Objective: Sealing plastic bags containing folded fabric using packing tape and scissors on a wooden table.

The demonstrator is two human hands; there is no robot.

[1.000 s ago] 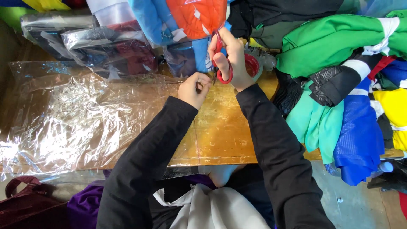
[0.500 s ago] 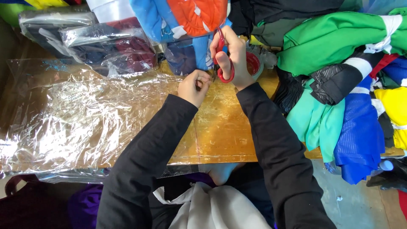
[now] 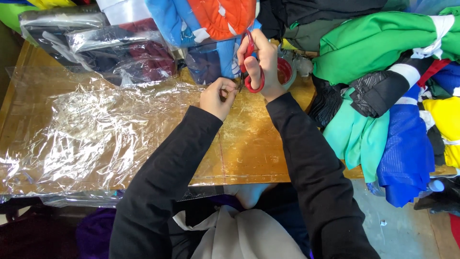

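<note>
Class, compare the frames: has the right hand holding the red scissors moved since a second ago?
No. The right hand with the red scissors stays at the wooden table's far edge, beside the red tape roll, close to the left hand.

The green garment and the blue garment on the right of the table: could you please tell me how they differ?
The green garment lies at the far side of the heap, spread wide on top of other clothes; the blue garment sits nearer, hanging over the table's front edge. The green garment shows white trim at its right end, while the blue garment looks plain and ribbed. Both are bright, crumpled and unbagged.
</note>
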